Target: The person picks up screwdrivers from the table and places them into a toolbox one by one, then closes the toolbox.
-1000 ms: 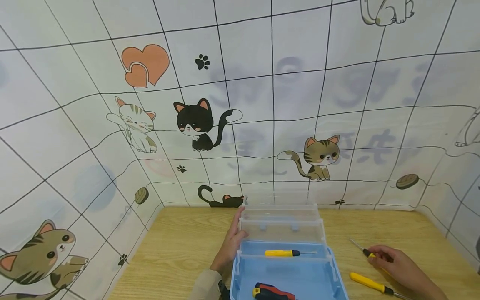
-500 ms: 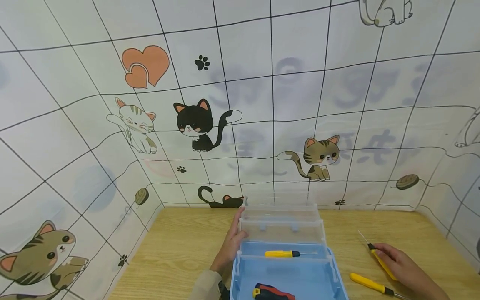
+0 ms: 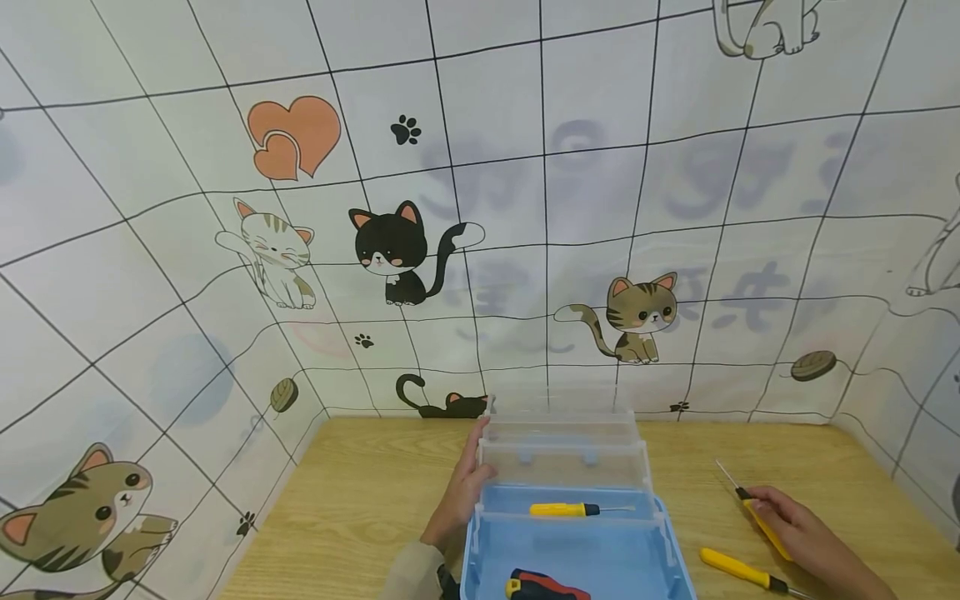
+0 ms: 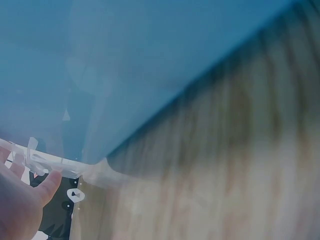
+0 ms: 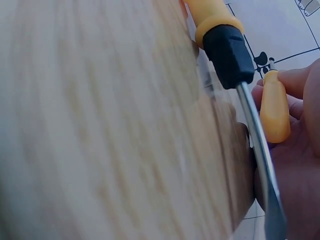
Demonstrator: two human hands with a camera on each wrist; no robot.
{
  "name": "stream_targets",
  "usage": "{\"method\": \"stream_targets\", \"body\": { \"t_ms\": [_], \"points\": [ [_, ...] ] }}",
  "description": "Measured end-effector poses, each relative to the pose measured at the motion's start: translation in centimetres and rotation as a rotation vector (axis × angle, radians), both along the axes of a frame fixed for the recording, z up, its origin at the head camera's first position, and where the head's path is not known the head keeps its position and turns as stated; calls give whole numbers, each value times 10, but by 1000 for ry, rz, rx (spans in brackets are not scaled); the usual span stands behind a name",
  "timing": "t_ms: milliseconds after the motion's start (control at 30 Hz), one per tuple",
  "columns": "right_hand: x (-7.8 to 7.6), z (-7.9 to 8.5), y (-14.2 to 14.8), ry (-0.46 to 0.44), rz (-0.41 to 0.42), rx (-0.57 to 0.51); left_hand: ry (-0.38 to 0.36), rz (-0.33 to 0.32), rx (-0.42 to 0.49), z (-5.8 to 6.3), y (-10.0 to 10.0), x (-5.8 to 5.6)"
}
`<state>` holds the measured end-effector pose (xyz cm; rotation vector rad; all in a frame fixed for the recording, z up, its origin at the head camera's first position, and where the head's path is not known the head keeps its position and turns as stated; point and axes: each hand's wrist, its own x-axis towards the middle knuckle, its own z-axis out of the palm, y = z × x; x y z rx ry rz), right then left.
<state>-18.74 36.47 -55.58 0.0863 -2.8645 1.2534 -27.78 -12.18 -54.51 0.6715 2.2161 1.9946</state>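
We see the right hand [image 3: 808, 532] pinch a yellow screwdriver [image 3: 767, 527], its tip [image 3: 722, 467] farther right than before; the left hand [image 3: 457, 502] seems to pinch the clear lid [image 3: 562, 463].

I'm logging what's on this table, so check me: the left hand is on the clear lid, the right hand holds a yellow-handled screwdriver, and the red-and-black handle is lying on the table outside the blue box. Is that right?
Not quite: the red-and-black handle lies inside the blue box, as the head view shows. The rest stands.
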Motion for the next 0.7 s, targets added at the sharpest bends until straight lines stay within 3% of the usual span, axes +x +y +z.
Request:
{"method": "stream_targets", "body": {
  "t_ms": [333,500,700],
  "points": [
    [3,-9,-1,45,40,-69,10,5,-4,-1,-1,1],
    [3,-9,-2,89,48,-42,27,3,-8,0,-2,2],
    [-1,1,-3,7,12,-4,35,-5,1,0,-2,1]
  ]
}}
